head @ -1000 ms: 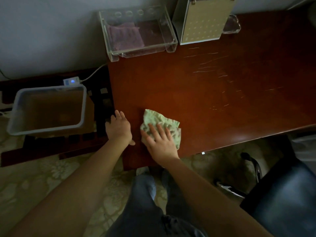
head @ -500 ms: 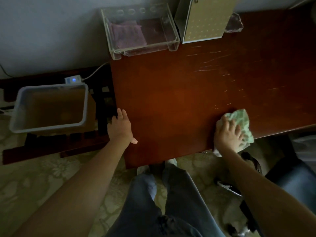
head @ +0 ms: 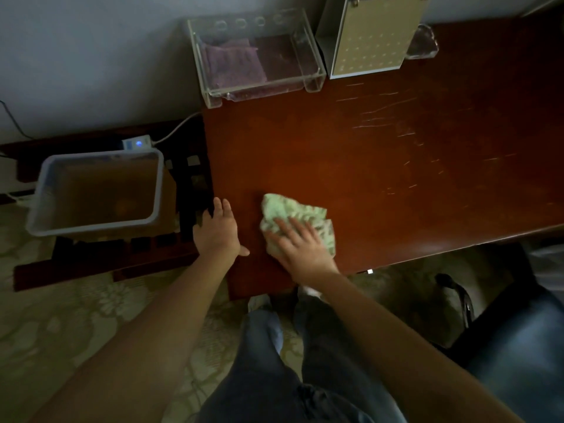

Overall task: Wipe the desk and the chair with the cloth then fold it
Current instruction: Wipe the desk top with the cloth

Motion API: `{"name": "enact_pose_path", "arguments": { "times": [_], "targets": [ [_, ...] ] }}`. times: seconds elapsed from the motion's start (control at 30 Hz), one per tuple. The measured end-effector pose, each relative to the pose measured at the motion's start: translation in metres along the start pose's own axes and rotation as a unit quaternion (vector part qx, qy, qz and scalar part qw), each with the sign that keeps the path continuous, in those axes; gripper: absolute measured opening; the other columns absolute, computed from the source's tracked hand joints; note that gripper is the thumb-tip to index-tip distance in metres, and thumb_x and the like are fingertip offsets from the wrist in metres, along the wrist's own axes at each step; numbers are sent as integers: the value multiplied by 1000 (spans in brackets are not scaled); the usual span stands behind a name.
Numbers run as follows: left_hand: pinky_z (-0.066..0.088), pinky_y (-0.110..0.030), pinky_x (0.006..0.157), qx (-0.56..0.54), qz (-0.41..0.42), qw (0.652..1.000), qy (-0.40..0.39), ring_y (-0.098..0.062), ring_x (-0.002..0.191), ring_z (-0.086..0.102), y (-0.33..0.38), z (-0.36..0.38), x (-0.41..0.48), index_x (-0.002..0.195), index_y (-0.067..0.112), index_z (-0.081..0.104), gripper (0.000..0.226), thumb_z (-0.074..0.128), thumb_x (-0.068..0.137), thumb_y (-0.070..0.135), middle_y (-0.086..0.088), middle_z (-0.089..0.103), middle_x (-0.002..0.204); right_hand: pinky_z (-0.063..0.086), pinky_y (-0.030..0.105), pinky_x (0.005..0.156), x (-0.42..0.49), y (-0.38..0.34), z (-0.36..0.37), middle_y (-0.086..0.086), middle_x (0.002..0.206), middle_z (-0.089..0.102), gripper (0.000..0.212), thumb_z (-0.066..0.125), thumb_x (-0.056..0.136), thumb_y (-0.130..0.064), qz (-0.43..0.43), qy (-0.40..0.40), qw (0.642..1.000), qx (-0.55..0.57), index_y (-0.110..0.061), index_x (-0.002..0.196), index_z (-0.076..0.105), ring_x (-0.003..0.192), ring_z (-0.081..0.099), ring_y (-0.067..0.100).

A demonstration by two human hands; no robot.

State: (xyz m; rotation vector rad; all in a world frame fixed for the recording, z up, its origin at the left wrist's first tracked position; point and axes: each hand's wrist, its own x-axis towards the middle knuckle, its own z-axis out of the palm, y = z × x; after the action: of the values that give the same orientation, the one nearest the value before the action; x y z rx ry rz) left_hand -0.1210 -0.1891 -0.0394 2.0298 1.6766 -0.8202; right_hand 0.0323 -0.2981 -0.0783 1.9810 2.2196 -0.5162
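Desk [head: 381, 166], far side: clear tray [head: 316, 73] holds purple towel [head: 233, 64]. Your right hand [head: 300, 247] presses the cloth [head: 290, 209] with straight fingers — left hand [head: 218, 232] lies flat.

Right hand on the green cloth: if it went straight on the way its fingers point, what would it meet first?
The right hand presses the cloth, bunched ahead of its fingers. Beyond that, bare desk up-left; probably the desk's left edge, near the clear tray, though the angle is unclear.

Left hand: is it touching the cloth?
No, the left hand rests on the desk, apart from the cloth under the right hand.
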Motion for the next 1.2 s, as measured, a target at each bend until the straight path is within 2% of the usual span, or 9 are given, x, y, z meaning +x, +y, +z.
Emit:
{"name": "enact_pose_path", "arguments": {
  "times": [0.13,0.3,0.47,0.63,0.73,0.8,1.0,1.1,1.2],
  "targets": [
    [26,-46,113,1,-1,1000,9,-30,145,8,2,0,-2,150,12,-9,126,79,66,46,-6,-9,159,-4,41,116,-6,82,-14,1,159,2,54,26,101,-43,167,16,986,18,-31,150,9,146,2,25],
    [26,-45,114,21,4,1000,11,-31,145,9,6,0,1,149,8,-8,126,80,67,44,-10,-6,158,10,53,116,-34,164,-32,2,159,4,55,24,99,-49,390,13,916,91,-32,149,10,144,7,31],
    [22,-44,115,84,8,996,-4,-31,145,4,11,-6,3,147,2,-11,127,79,68,43,-16,-8,157,14,55,114,-37,136,-32,1,157,12,51,27,100,-39,327,-8,944,54,-33,148,12,142,11,35],
    [22,-45,115,116,-18,992,-52,-36,144,7,38,-21,3,145,-6,-10,127,78,69,45,-25,-8,154,2,57,112,-27,61,-21,4,157,19,56,18,95,-39,12,-70,997,0,-29,150,13,142,12,41],
    [27,-45,111,64,-34,996,-50,-36,142,14,70,-33,5,148,-1,-8,118,76,75,41,-22,-6,156,20,53,111,-21,71,-17,5,149,37,55,22,94,-45,-88,-63,992,-57,-27,144,36,136,34,37],
    [27,-44,110,25,-26,999,-26,-35,142,16,100,-41,6,149,4,-4,109,71,80,42,-19,-3,157,32,49,107,-21,98,-19,4,143,46,54,26,91,-48,-97,-53,991,-77,-28,137,46,129,44,34],
    [31,-44,107,-79,-4,995,66,-32,140,22,217,-46,4,150,9,6,82,52,92,44,-15,4,157,27,47,107,-47,212,-30,4,141,48,54,28,91,-50,-49,-49,994,-87,-29,137,45,129,45,33],
    [32,-44,108,-96,-6,992,85,-33,141,20,264,-37,1,150,10,9,76,45,94,46,-16,7,157,27,48,104,-74,288,-32,5,141,49,56,31,89,-50,22,-43,996,-75,-27,137,47,126,49,34],
    [35,-43,107,-104,-37,990,88,-34,141,19,292,-32,2,150,9,10,74,39,95,50,-16,9,156,24,50,111,-104,371,-36,6,152,31,61,22,90,-51,155,-8,988,-14,-26,145,35,137,32,35]
  ]
}}
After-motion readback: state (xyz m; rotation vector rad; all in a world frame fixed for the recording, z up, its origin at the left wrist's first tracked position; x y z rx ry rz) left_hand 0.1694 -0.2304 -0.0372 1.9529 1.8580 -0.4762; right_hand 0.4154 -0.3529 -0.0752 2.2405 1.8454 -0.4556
